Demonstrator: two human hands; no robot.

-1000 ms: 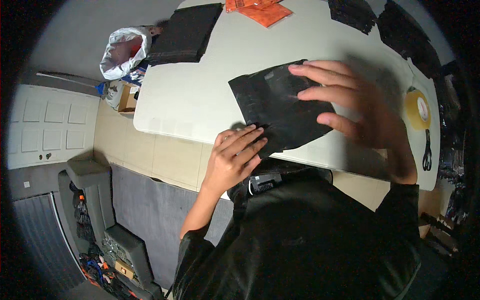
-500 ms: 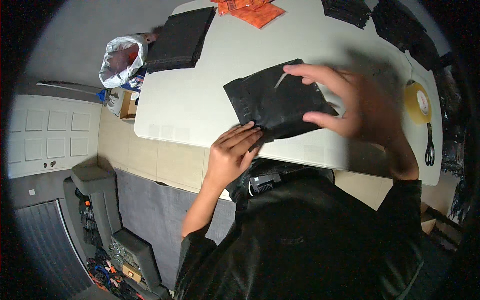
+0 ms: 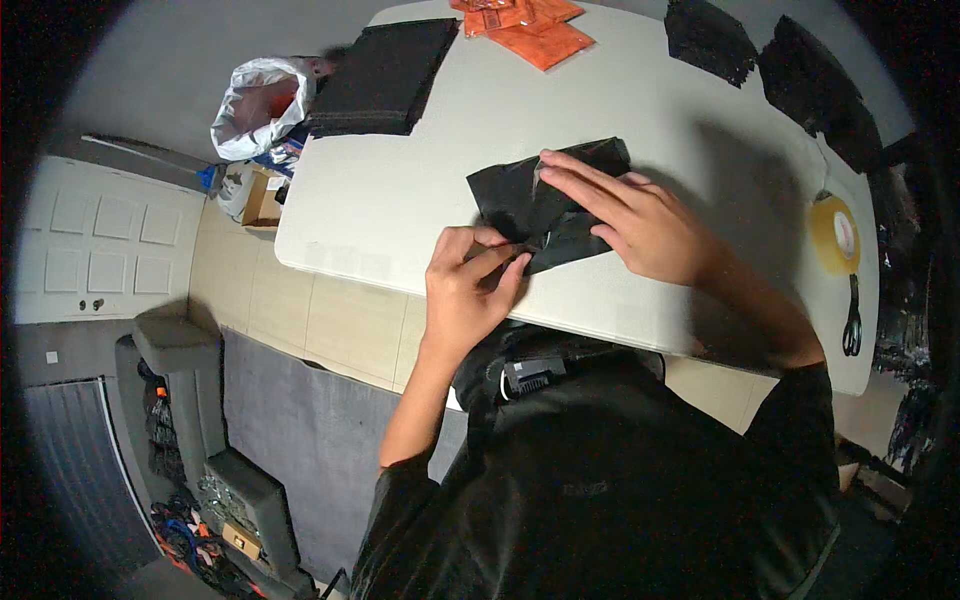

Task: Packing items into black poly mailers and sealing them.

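A folded black plastic package (image 3: 505, 197) lies on the white table in front of me, close to the near edge. With thumb and fingers, my left hand (image 3: 467, 285) pinches its near left corner. My right hand (image 3: 645, 225) rests across the package's right part, its fingers stretched out and lying on the top. A thin, shiny clear strip shows by the right fingertips and runs toward the left hand; it looks like tape, though much of it is hidden under the fingers.
Stacked black plastic sheets (image 3: 385, 80) lie far left and orange packets (image 3: 540, 42) at the back. More black sheets (image 3: 710, 40) sit far right. A yellowish tape roll (image 3: 835, 235) and black-handled scissors (image 3: 852, 320) lie at the right edge. An open silvery bag (image 3: 262, 105) stands beyond the left edge.
My right hand has come down from above the package's right side onto its top, with the fingers now flatter. My left fingers have gone from lying flat to pinching the near corner.
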